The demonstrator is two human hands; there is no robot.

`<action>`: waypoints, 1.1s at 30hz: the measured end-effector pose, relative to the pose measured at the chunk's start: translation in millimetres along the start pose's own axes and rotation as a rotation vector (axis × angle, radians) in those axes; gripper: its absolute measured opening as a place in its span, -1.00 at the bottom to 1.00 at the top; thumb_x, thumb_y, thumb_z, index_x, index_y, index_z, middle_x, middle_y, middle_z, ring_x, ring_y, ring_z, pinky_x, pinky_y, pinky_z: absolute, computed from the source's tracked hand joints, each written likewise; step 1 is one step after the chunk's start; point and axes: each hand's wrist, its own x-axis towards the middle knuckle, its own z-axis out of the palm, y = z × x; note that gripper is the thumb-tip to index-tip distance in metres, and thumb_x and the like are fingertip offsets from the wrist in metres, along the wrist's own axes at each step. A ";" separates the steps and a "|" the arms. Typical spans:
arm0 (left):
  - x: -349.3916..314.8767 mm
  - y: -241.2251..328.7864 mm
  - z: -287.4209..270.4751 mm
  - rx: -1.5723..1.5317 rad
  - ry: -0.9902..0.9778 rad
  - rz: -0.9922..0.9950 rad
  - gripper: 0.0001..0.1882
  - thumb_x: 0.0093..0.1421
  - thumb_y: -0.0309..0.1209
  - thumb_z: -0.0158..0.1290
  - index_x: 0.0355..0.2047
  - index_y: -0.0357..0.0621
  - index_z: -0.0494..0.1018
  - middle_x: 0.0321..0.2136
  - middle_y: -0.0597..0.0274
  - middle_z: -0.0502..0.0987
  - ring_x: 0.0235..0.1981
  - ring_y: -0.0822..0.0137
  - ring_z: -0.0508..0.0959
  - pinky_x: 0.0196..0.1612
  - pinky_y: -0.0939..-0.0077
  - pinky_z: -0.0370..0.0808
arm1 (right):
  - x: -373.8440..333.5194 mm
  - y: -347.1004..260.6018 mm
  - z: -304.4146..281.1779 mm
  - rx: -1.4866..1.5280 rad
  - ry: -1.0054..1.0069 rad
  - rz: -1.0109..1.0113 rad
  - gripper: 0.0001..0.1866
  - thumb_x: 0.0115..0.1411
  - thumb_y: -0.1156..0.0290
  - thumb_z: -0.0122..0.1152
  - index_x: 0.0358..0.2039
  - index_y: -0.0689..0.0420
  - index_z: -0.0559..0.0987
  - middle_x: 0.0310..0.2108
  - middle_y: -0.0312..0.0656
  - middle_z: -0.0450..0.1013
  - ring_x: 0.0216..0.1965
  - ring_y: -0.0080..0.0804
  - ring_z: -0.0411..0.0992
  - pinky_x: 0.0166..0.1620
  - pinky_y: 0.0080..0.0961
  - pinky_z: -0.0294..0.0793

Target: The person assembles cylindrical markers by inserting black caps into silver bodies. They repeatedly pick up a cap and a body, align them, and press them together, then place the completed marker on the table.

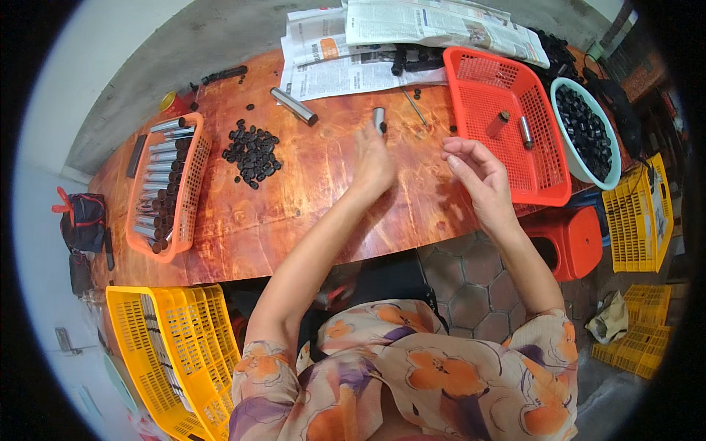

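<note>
My left hand [373, 165] is closed around a short silver metal tube [379, 116] whose top end sticks up past the fingers. A dark spot shows on the tube beside my fingertips. My right hand [482, 176] hovers by the left edge of a red plastic basket [507, 176], its fingers curved and apart from the thumb, with nothing visible between them. In that basket lie a silver tube [526, 132] and a reddish tube with a dark end [498, 123]. Left of my left hand, a longer silver tube with a black end [294, 106] rests on the table.
A pile of small black caps [252, 154] lies left on the wooden table [323, 206]. Beyond it stands an orange basket [193, 195] of capped tubes. Newspapers [441, 26] cover the back. A thin metal rod [414, 106] lies mid-table. Right is a pale basin [581, 173] of black parts.
</note>
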 end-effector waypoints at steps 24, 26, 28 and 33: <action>49.2 -76.8 -99.1 -0.281 0.170 -0.266 -0.49 0.13 -0.39 -0.01 0.02 -0.24 0.06 -0.42 0.05 0.40 -0.53 0.28 0.45 -0.49 0.40 0.37 | 244.8 58.7 8.4 -1.245 -0.067 -0.021 -0.69 0.11 0.27 0.07 -0.22 0.20 0.55 -0.23 0.09 0.50 -0.16 0.03 0.48 -0.12 -0.20 0.46; 15.3 -52.5 -106.8 -0.680 0.179 -0.254 -0.59 0.23 -0.31 -0.05 -0.01 -0.22 0.11 -0.47 0.23 0.40 -0.60 0.47 0.35 -0.55 0.59 0.29 | 249.9 67.4 23.7 -1.276 -0.034 0.052 -0.65 0.13 0.23 0.06 -0.13 0.16 0.49 -0.17 0.08 0.48 -0.10 0.03 0.45 -0.09 -0.16 0.44; -19.4 -30.4 -111.1 -1.090 0.146 -0.232 -0.70 0.30 -0.28 -0.11 -0.09 -0.22 0.22 -0.43 0.26 0.40 -0.59 0.50 0.32 -0.54 0.64 0.25 | 262.4 82.5 26.3 -1.345 -0.046 0.142 -0.59 0.16 0.16 0.05 -0.02 0.09 0.40 -0.09 0.02 0.45 -0.05 -0.02 0.43 -0.05 -0.09 0.42; -78.1 -33.7 -132.3 -1.543 0.001 -0.235 -0.65 0.34 -0.19 -0.22 -0.05 -0.22 0.27 -0.39 0.27 0.38 -0.57 0.51 0.28 -0.51 0.66 0.24 | 268.6 108.3 33.5 -1.531 0.018 0.007 -0.66 0.25 0.32 -0.19 -0.08 0.21 0.43 -0.14 0.15 0.44 -0.08 0.05 0.45 -0.10 -0.12 0.47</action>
